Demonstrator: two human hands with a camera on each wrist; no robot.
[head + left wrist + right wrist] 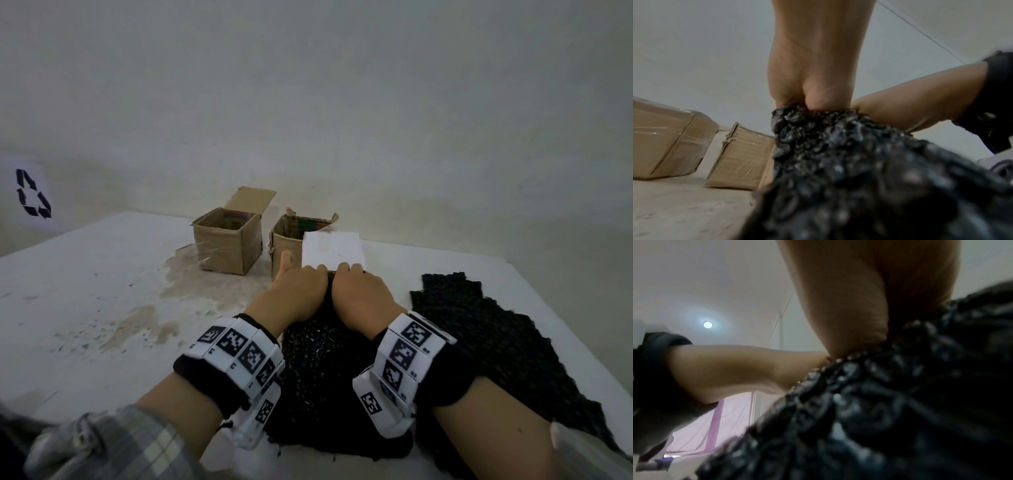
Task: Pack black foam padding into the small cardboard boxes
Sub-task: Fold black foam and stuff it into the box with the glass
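Observation:
A bunched sheet of black bubbly foam padding [318, 363] lies on the white table between my forearms. Both hands grip its far end side by side: my left hand [301, 284] with the thumb sticking up, my right hand [356, 284] with fingers curled over the edge. In the left wrist view the left hand [809, 91] clamps the padding [838, 154]; in the right wrist view the right hand [859, 321] clamps the padding [879, 402]. Two small open cardboard boxes stand beyond the hands: one on the left [226, 245] and one nearer [286, 245].
A white flat box or lid [334, 251] leans at the nearer cardboard box, just past my fingers. A second black padding sheet [493, 342] lies spread at the right. The table [85, 291] is stained on its left half. A wall stands behind.

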